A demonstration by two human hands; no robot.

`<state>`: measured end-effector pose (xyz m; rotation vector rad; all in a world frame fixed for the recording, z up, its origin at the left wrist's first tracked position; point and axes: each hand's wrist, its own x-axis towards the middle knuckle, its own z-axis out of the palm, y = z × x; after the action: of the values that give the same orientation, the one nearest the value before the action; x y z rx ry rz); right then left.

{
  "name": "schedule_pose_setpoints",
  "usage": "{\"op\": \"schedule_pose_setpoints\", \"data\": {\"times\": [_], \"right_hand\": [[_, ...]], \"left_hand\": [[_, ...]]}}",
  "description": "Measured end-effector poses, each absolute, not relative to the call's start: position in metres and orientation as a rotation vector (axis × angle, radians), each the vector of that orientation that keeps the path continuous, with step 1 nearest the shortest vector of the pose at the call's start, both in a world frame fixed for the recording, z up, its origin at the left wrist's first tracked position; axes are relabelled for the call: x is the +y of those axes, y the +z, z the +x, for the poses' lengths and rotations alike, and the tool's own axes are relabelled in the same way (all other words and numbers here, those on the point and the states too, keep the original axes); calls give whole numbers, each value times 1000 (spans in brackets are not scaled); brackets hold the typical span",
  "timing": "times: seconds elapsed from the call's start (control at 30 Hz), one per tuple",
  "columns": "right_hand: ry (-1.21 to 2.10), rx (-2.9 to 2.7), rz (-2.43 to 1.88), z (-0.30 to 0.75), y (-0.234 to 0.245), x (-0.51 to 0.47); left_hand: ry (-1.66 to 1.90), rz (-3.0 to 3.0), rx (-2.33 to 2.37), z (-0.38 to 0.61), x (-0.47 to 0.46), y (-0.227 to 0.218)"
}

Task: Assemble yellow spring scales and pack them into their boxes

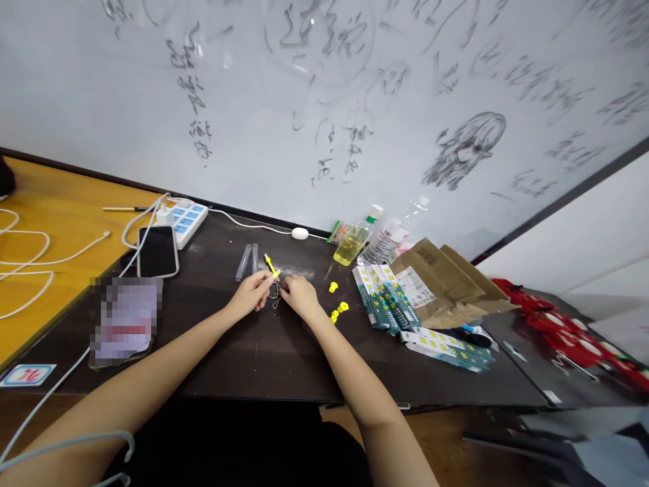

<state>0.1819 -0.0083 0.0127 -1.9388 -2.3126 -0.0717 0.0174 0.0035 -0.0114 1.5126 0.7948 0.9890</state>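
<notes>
My left hand (249, 292) is closed in a pinch on a small yellow plastic piece (276, 274). Close beside it, my right hand (300, 295) has its fingers bent together at the table, and whatever lies in them is hidden. Thin wire-like loops (275, 295) show between the two hands, near the right fingertips. Just beyond the left fingers lies a slim yellow piece with a pale tip (268, 260). Two clear tubes (243, 262) lie side by side behind my left hand. To the right of my right hand are several yellow caps (333, 287).
Green-and-white boxes (388, 297), an opened brown carton (441, 284), a yellow-liquid bottle (352, 245) and a clear bottle (382, 243) stand at right. A phone (157, 252), a power strip (188, 223) and white cables lie left. A whiteboard (243, 135) rises behind the table.
</notes>
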Motion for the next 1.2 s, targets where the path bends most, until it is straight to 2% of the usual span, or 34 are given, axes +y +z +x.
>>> {"op": "schedule_pose_setpoints", "data": {"times": [0.17,0.37,0.47,0.6,0.67,0.83,0.93,1.03,1.2], "right_hand": [[159,-2333,-2203,169,27,12],[229,-2375,-2171,175,27,15],[247,-2290,-1966,188,20,7],[661,-2013,-1546,203,6,-4],[758,-1885,-1409,203,0,-10],[416,-1887,-1272,189,-7,-27],[362,-1907,-1251,183,-7,-31],[537,-1782,-1228,181,-6,-31],[1087,-1433,-1084,178,-5,-28]], "left_hand": [[1099,1594,802,15,9,-12],[1087,1539,894,14,5,-6],[1058,1543,892,15,3,-6],[1077,1642,896,16,3,-9],[1068,1707,903,16,3,-10],[962,1841,953,16,-1,-8],[955,1821,939,15,-2,-5],[963,1798,948,13,0,-5],[1057,1872,926,12,0,-4]]}}
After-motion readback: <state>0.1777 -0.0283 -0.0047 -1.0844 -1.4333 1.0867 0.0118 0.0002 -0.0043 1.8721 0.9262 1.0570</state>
